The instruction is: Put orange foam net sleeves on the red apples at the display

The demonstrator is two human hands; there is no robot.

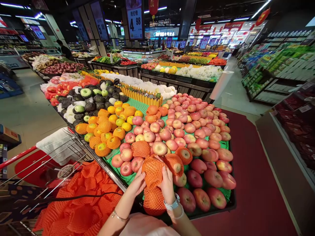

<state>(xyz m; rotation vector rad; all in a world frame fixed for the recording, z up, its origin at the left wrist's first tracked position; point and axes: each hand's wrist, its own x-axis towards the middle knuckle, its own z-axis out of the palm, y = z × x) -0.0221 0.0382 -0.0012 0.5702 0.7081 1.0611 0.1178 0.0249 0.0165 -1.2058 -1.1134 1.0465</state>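
Note:
An orange foam fruit net (152, 171), bulging as if round a fruit that it hides, sits between my two hands. My left hand (138, 183) curls against its left side, and my right hand (167, 183) grips its right side, fingertips near the top. Just below, another netted fruit (154, 200) rests at the near edge of the display. Beside my right fingers lies an apple partly in an orange net (173, 164). A further netted fruit (140, 149) sits beyond my left hand, among bare red apples (126, 154).
A shopping cart (24, 157) on the left holds a heap of loose orange foam nets (81, 203), with a black cord across it. Netted oranges (104, 126) and dark-netted green fruit (86, 93) fill the display's left part. A plastic bag roll (221, 85) stands behind.

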